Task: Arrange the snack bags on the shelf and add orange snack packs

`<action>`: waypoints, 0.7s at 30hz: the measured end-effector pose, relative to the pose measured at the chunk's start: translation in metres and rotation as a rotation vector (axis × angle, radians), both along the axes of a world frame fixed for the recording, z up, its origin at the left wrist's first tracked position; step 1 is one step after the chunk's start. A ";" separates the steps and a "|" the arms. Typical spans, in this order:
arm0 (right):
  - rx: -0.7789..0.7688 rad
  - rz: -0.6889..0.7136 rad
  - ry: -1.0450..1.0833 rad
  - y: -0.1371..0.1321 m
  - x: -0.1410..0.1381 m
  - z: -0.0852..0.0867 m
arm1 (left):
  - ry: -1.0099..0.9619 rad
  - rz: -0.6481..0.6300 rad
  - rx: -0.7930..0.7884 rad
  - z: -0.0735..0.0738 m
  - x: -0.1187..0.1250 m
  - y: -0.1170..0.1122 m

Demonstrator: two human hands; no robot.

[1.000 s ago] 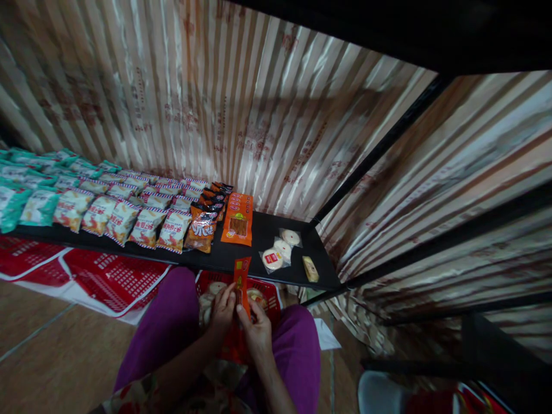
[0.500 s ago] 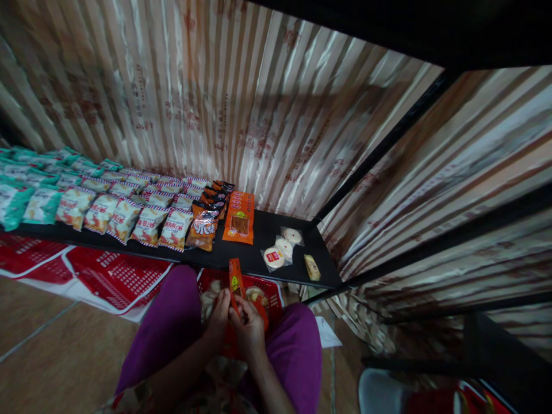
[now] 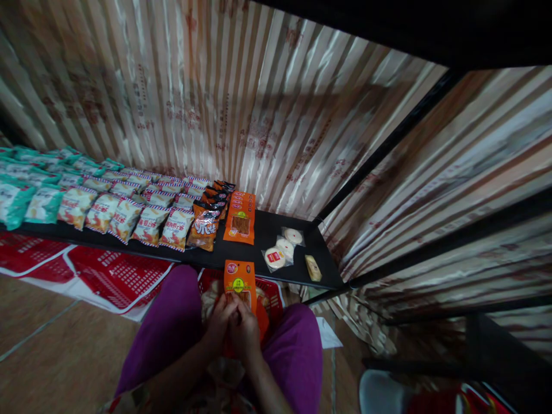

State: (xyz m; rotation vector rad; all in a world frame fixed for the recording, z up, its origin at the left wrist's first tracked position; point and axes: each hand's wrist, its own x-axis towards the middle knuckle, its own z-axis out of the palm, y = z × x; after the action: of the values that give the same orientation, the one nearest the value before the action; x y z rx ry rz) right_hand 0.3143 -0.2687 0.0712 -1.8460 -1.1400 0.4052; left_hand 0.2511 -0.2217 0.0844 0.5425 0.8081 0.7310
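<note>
Between my knees, my left hand (image 3: 222, 317) and my right hand (image 3: 244, 325) pinch the lower part of an orange snack packet (image 3: 240, 277), its printed front facing up toward me. The fingers of both hands are closed and meet at the packet. Below it stands a red plastic basket (image 3: 276, 293) holding more packets, partly hidden by my hands. Just beyond, a similar orange packet (image 3: 240, 218) lies flat on the black shelf (image 3: 241, 257), beside a row of orange-and-black snack bags (image 3: 203, 227).
White striped snack bags (image 3: 176, 227) and green bags (image 3: 43, 204) fill the shelf's left side. Round white packaged pieces (image 3: 276, 257) and a small yellowish packet (image 3: 313, 268) lie at its right. Red baskets (image 3: 114, 276) sit underneath. A black post (image 3: 388, 144) rises at the right.
The orange packet in my hands has turned from nearly edge-on to showing its broad front. My hands have drawn closer together around its lower part.
</note>
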 end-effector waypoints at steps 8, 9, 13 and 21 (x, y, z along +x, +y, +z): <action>0.011 0.037 -0.044 0.000 -0.004 0.001 | 0.133 -0.017 0.060 0.008 -0.006 0.008; 0.012 0.047 -0.046 0.000 -0.004 0.002 | 0.156 -0.021 0.073 0.009 -0.008 0.010; 0.010 0.063 -0.040 0.000 -0.004 0.003 | 0.249 -0.041 0.134 0.015 -0.014 0.015; 0.053 0.035 0.032 0.001 0.000 0.000 | 0.402 -0.040 0.195 0.003 -0.013 0.020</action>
State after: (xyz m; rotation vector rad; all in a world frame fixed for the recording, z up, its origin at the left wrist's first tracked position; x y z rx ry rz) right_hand 0.3140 -0.2673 0.0712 -1.7697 -1.1523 0.4187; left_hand 0.2383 -0.2014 0.0873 0.8968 1.1008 0.6768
